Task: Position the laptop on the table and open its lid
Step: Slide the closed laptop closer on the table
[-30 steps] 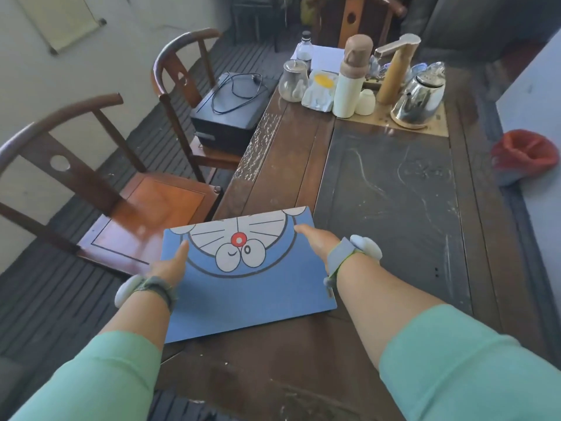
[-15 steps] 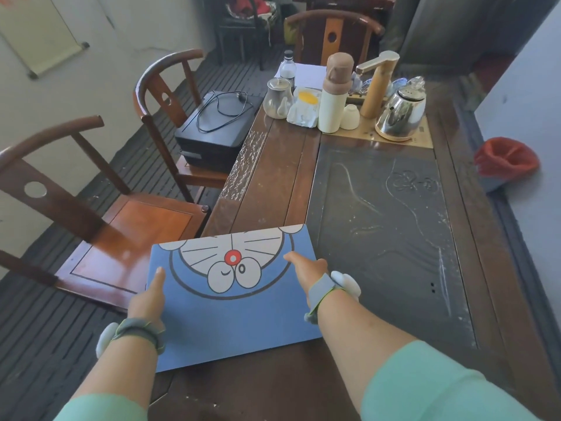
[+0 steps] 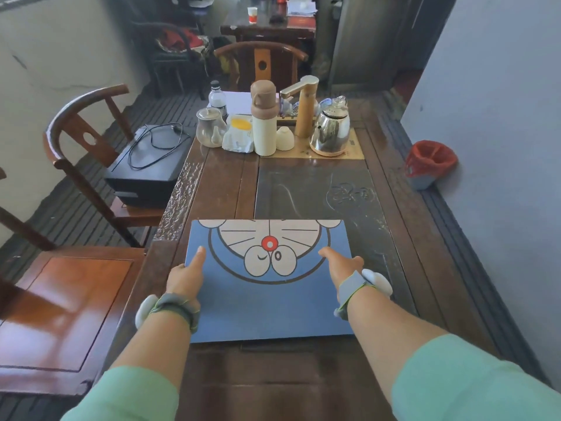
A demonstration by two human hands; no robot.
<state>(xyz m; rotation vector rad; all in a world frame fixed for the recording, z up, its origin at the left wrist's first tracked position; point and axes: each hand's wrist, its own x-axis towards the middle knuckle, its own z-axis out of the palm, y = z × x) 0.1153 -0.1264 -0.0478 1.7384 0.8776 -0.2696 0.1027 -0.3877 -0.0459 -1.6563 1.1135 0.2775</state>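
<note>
The laptop point(image 3: 267, 302) lies flat and closed on the dark wooden table point(image 3: 221, 189), square to the near edge. Its blue lid carries a white cartoon cat face with a red nose. My left hand point(image 3: 186, 273) grips the laptop's left edge, thumb lying on top of the lid. My right hand point(image 3: 341, 265) grips the right edge the same way. The fingers of both hands are hidden beside or under the edges. Both wrists wear grey bands with white pods.
At the far end stand a steel kettle point(image 3: 331, 130), a cream flask point(image 3: 264, 120), a glass teapot point(image 3: 209, 127), a white cup point(image 3: 284, 138) and a wrapped packet point(image 3: 238, 136). Wooden chairs point(image 3: 82, 141) flank the left side, one holding a black box point(image 3: 148, 168). A red-lined bin point(image 3: 429, 164) sits on the right.
The laptop has swung from a skewed position overhanging the left edge to lie straight and fully on the table. Both hands moved right with it, still on its sides.
</note>
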